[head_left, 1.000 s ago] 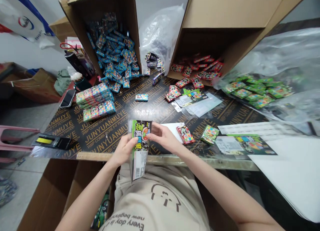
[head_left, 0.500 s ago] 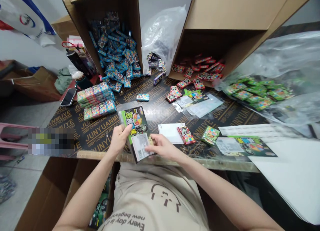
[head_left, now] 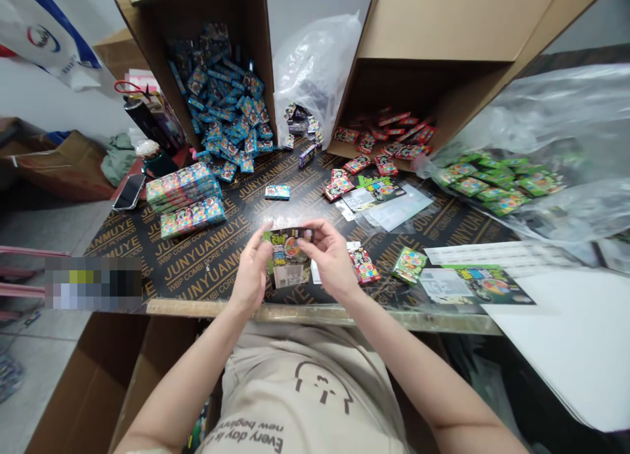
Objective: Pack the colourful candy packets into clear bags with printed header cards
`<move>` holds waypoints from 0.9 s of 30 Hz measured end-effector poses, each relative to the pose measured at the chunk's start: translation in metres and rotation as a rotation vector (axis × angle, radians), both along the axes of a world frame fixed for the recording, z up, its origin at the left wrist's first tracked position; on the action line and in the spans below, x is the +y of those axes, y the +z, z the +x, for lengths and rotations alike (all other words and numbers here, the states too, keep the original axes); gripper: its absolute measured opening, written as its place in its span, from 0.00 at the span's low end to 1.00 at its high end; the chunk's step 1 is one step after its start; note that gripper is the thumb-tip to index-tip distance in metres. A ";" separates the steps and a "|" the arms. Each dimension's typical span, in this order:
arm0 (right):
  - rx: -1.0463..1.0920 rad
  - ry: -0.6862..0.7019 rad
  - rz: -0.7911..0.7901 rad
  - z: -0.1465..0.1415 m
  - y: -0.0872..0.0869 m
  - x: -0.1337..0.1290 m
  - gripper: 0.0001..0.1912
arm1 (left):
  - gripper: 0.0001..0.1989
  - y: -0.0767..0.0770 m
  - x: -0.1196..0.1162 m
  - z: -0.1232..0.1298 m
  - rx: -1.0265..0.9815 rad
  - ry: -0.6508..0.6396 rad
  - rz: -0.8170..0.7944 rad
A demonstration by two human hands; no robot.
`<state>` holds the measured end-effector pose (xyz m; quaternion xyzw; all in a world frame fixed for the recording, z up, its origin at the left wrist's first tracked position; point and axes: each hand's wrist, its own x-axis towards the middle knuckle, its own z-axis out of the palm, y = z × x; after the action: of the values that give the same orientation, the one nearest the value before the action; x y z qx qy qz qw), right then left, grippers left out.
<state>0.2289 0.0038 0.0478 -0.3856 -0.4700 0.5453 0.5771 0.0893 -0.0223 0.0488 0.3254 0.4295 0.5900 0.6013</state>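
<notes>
Between my hands is a black and green printed pouch [head_left: 289, 260], held above the table close to its front edge. My left hand [head_left: 253, 267] pinches its left side near the top, and my right hand [head_left: 332, 257] grips the upper right corner. A red box [head_left: 365, 264] lies on the table just right of my right hand, partly over white paper. Further right are a green box [head_left: 410, 265] and another black printed pouch [head_left: 487, 285]. Beyond my hands a single blue box [head_left: 277, 192] lies flat.
Blue boxes [head_left: 236, 123] spill from a carton at the back left; red boxes [head_left: 408, 136] lie in another carton. Clear bags hold dark boxes [head_left: 300, 123] and green boxes [head_left: 502, 182]. Wrapped stacks [head_left: 191, 216], a phone [head_left: 128, 192] and white sheets [head_left: 566, 349] are on the table.
The pouch has turned more upright and moved away from me. My right hand has gone from its lower right side to its top corner, while my left hand has shifted slightly right.
</notes>
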 end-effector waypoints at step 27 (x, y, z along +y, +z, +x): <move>-0.129 0.015 0.141 0.020 0.006 -0.008 0.04 | 0.05 0.031 -0.007 -0.026 0.559 -0.055 0.317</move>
<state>0.2488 -0.0041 0.0540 -0.3750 -0.5461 0.4892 0.5673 0.0635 -0.0290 0.0795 0.5760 0.4717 0.5209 0.4176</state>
